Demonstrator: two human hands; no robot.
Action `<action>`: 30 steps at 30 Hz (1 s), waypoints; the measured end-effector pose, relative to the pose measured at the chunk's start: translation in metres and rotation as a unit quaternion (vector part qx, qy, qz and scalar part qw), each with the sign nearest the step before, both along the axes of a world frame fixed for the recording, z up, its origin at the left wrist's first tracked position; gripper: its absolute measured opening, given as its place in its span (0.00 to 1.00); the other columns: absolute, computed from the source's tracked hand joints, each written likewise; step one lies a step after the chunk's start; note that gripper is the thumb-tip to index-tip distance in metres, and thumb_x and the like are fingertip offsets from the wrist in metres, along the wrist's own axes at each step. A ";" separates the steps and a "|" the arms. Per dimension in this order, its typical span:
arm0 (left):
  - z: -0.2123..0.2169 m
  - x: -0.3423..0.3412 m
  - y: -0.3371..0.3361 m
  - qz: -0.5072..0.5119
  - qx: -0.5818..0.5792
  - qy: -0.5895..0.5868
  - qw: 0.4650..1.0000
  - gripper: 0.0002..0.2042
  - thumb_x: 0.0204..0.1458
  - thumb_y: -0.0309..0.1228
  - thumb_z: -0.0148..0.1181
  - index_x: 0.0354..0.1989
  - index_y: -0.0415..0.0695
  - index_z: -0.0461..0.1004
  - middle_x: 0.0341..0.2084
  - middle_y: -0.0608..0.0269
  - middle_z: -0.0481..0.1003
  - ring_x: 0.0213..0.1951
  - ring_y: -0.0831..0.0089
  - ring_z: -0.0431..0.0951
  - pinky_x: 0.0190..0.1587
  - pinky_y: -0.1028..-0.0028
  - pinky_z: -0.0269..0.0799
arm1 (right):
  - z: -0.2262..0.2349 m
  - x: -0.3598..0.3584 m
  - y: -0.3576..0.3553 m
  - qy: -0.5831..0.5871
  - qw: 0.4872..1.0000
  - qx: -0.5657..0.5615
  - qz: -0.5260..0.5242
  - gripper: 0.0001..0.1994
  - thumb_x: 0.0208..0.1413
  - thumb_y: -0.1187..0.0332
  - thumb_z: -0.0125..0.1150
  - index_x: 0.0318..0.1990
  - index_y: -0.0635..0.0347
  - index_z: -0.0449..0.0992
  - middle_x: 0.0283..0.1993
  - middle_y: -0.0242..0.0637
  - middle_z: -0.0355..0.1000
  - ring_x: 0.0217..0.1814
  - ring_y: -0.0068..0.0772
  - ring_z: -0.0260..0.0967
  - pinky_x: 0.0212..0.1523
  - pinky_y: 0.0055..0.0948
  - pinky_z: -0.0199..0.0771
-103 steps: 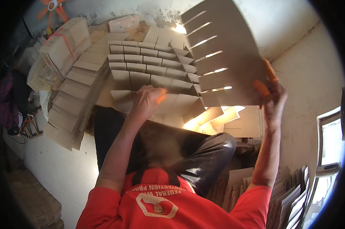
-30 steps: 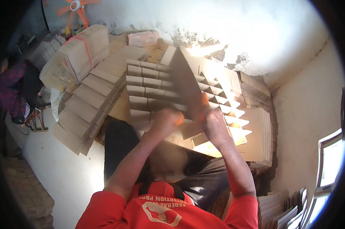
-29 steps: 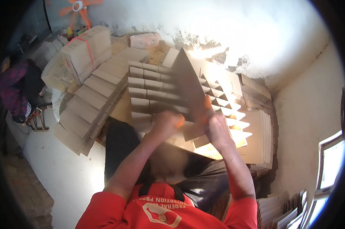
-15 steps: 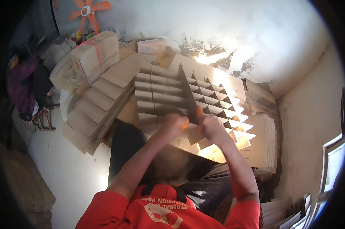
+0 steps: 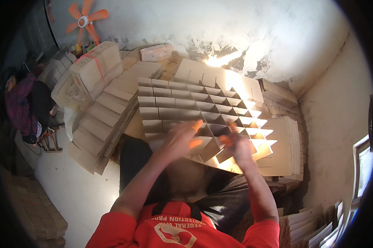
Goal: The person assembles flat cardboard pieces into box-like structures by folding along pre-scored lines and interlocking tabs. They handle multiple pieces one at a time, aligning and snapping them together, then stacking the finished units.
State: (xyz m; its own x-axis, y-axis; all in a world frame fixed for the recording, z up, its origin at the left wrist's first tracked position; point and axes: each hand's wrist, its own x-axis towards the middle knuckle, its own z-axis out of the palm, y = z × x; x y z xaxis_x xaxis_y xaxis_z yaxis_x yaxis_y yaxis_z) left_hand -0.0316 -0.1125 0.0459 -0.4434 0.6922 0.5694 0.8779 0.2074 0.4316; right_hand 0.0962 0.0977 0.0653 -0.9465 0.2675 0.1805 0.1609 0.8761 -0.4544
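Cardboard grid [image 5: 186, 114] lies below and just beyond our left hand [image 5: 178, 142] and right hand [image 5: 240, 148], its rows running left to right. We note the grid's leftmost cross-strip [image 5: 211, 150]: long axis pointing away from us, slightly leftward, passing between the hands, neither clearly nearer. Left fingers spread, thumb apart; right fingers blurred but parted. We see nothing pinched; contact, cannot tell. Uncrossed rows at grid's left, crossed cells right.
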 end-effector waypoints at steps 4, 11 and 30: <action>0.017 0.017 0.008 -0.056 -0.056 0.039 0.996 0.38 0.46 0.39 0.68 0.65 0.41 0.58 0.63 0.50 0.60 0.66 0.51 0.57 0.65 0.54 0.56 | -0.030 0.069 0.102 0.292 0.913 -0.151 -0.243 0.16 0.58 0.69 0.59 0.54 0.61 0.73 0.49 0.41 0.72 0.50 0.39 0.69 0.52 0.37 0.71; -0.004 0.032 0.032 -0.088 -0.153 0.043 0.983 0.37 0.47 0.38 0.66 0.64 0.38 0.58 0.62 0.46 0.62 0.67 0.53 0.56 0.67 0.54 0.51 | -0.065 0.188 0.208 -0.142 0.829 0.244 -0.483 0.37 0.46 0.60 0.71 0.62 0.62 0.61 0.63 0.44 0.63 0.65 0.50 0.57 0.63 0.46 0.59; -0.012 -0.007 -0.069 0.155 0.064 0.048 0.985 0.24 0.45 0.28 0.70 0.53 0.37 0.73 0.43 0.50 0.76 0.47 0.53 0.75 0.55 0.58 0.67 | 0.052 0.155 0.159 0.298 0.858 0.238 -0.345 0.28 0.60 0.79 0.53 0.68 0.50 0.58 0.37 0.52 0.76 0.31 0.32 0.75 0.31 0.24 0.72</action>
State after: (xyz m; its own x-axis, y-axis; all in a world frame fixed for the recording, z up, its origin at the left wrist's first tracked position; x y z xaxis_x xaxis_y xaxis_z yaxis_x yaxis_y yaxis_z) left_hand -0.0382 -0.1815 0.0340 -0.5627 0.4518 0.6923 0.8185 0.4218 0.3900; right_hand 0.2510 0.2571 0.1174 -0.2937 0.4881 0.8219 0.5785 0.7752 -0.2537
